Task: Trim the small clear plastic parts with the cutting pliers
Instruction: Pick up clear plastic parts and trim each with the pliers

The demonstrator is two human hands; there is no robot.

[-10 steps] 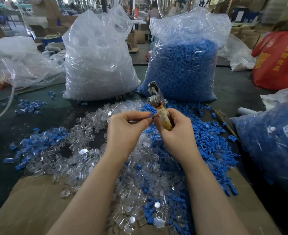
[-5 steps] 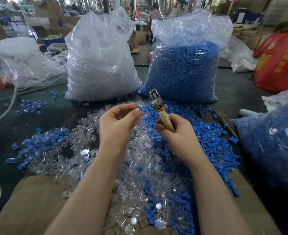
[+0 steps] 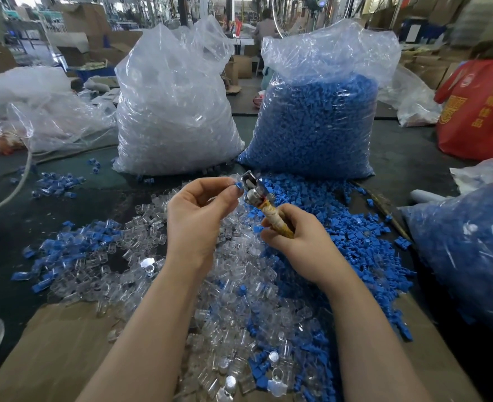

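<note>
My left hand (image 3: 194,216) pinches a small part (image 3: 237,185) between thumb and fingertips; it looks clear with a blue piece on it. The part is held right against the metal head of the cutting pliers (image 3: 254,190). My right hand (image 3: 300,242) grips the pliers by their tan wrapped handle (image 3: 277,223), head pointing up and away. Whether the jaws are open I cannot tell. A loose pile of clear parts (image 3: 233,309) lies under both hands on the table.
A heap of blue parts (image 3: 352,242) spreads to the right. Two tall plastic bags stand behind, one of clear parts (image 3: 172,111), one of blue parts (image 3: 317,120). Another bag of blue parts (image 3: 471,250) sits at the right. Cardboard (image 3: 56,352) covers the near table edge.
My left hand has lifted away from my right hand and carried the small part up to the pliers' head. The right hand has kept its hold on the handle.
</note>
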